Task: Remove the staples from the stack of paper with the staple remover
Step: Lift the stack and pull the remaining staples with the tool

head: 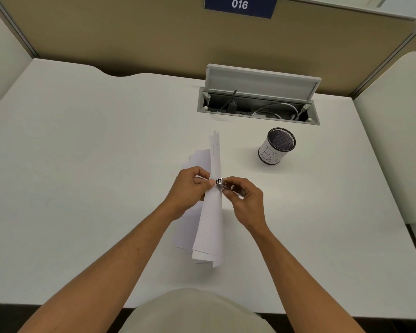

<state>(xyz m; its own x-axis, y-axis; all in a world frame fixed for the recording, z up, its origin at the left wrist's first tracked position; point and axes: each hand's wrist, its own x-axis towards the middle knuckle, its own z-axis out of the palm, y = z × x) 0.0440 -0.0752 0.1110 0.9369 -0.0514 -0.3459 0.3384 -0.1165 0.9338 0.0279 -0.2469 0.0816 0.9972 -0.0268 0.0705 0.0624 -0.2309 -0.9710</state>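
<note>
A stack of white paper (210, 227) is lifted off the desk and stands on edge over the desk's middle, its sheets fanning apart at both ends. My left hand (190, 188) pinches the stack about halfway along, thumb on the near face. My right hand (244, 197) grips a small metal staple remover (220, 182), whose shiny tip touches the right edge of the paper beside my left thumb. The staple itself is too small to see.
A black mesh pen cup (276, 146) with a white label stands to the right behind my hands. Behind it an open cable hatch (258, 99) with plugs and cords sits in the white desk (82, 164). Partition walls enclose the back and sides.
</note>
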